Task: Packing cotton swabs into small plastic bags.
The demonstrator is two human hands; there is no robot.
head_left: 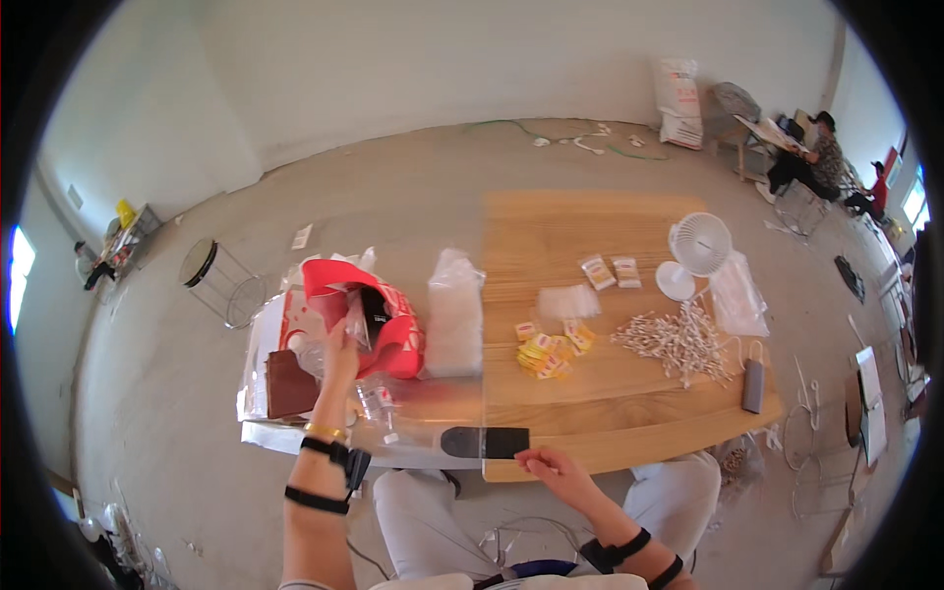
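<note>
In the head view, the red bag (401, 356) lay on the left part of the table (629, 413), with its mouth wide and its sides slumped. The left hand (341, 349) was at this mouth, fingers bent close to some clear plastic; whether they pinched it, I could not tell. Inside the bag, a black packet (375, 313) was partly visible. The right hand (557, 470) was at the near edge of the table, its fingers loosely bent and apparently with nothing in them. Its fingertips were near the end of a black strip (462, 442); contact could not be judged.

By its look, the bag was light and soft, of thin material, so it would probably fold under a push and not keep its shape. The thick rim or the handle band seemed the best place to hold, because a grip on the slack side could collapse the mouth. The black packet looked stiffer, with flat faces which could be slippery, and its upper edge offered the better grip. The brown box (291, 385) stood just beside the bag, and a clear bottle (374, 401) lay in front; this bottle looked light and easy to roll or dent.
</note>
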